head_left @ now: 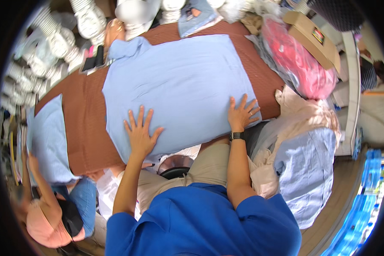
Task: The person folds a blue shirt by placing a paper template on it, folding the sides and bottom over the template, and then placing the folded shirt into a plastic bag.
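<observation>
Left grip (pixel 141 137) and right grip (pixel 240 117) lie splayed on lightly wrinkled, pale-blue cloth (pixel 179 87).

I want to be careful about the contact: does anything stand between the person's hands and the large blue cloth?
Nothing visible does. The left hand and the right hand lie spread, palms down, on the cloth, toward its near side.

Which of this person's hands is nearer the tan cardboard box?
Right. The right hand rests on the blue cloth near its right edge, below and left of the cardboard box; the left hand rests farther left on the same cloth.
</observation>
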`<state>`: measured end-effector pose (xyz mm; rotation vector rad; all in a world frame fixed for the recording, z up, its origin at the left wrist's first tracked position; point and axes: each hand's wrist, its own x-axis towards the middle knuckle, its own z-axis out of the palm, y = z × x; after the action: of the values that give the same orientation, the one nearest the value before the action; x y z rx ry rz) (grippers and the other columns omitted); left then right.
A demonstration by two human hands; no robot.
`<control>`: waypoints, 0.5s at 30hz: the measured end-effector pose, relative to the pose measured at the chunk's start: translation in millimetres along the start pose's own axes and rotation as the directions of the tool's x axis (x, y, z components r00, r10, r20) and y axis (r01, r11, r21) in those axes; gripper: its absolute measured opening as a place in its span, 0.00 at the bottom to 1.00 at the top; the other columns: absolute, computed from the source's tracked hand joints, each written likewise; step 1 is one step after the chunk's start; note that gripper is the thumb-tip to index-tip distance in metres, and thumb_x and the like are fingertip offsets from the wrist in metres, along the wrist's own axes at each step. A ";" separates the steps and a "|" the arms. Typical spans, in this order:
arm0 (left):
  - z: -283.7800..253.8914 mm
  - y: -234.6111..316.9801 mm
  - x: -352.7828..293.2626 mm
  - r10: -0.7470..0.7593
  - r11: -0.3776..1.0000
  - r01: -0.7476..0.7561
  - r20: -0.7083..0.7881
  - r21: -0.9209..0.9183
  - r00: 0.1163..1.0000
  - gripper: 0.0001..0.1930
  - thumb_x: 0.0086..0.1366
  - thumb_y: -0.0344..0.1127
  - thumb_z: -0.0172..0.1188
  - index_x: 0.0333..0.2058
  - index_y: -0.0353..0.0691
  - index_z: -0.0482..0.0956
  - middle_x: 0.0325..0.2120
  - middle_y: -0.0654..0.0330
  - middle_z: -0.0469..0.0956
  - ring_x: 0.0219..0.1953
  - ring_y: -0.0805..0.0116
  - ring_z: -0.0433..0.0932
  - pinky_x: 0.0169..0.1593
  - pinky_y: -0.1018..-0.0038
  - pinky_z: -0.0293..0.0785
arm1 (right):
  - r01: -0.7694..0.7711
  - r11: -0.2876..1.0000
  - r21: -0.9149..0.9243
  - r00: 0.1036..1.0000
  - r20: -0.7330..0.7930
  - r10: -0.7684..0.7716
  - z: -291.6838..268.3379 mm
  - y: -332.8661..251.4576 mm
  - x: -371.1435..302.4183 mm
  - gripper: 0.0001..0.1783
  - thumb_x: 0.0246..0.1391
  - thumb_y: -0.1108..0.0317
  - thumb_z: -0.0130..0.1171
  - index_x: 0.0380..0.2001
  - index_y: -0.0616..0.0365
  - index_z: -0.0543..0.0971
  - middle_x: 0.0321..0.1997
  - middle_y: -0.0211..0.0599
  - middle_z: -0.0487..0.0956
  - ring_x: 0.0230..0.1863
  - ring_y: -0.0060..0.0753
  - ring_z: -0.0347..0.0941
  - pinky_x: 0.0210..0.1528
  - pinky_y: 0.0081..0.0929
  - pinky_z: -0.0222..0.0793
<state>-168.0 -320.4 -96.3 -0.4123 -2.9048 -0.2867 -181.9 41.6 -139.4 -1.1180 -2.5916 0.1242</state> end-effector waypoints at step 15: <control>9.6 8.2 1.8 0.022 0.998 -0.021 -0.020 0.053 1.000 0.36 0.65 0.63 0.52 0.68 0.57 0.61 0.72 0.61 0.51 0.72 0.40 0.43 0.68 0.36 0.38 | 0.493 0.870 0.020 0.772 -0.472 -0.427 -306.1 10.8 295.2 0.19 0.50 0.58 0.58 0.34 0.66 0.80 0.33 0.59 0.80 0.36 0.60 0.78 0.41 0.51 0.74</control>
<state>-168.9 -310.1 -103.8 -0.4296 -2.8787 -0.2097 -267.0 248.5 222.3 -0.3635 -2.2952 -0.0611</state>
